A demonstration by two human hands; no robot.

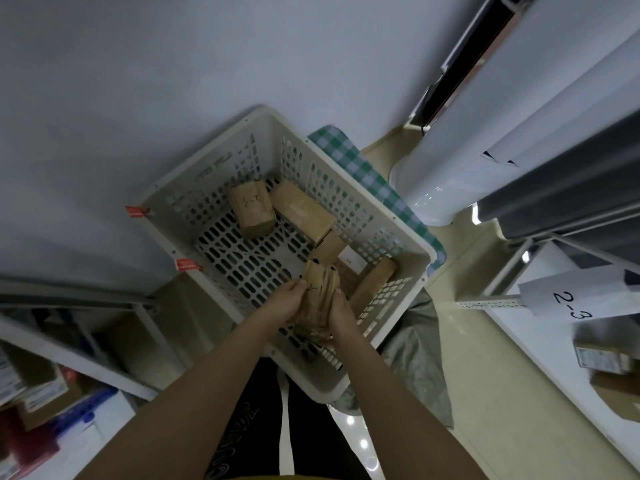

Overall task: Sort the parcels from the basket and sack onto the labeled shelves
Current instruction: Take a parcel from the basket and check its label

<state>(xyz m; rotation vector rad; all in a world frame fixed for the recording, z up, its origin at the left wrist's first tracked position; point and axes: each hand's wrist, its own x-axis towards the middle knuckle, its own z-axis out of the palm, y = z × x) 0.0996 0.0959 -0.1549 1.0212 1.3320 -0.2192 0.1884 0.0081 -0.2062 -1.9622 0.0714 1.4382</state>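
From my head view, a cream perforated plastic basket sits on pale flooring against a white wall. My left hand and right hand grip a brown taped parcel over it. A paper shelf label reads "2-3".

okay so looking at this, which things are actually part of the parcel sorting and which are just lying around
Part of the job:
- parcel gripped by left hand and right hand
- white basket
- box marked 2-3 in the basket
- shelf label 2-3
- grey sack

Just lying about:
- green checked cloth
- red tags on the basket rim
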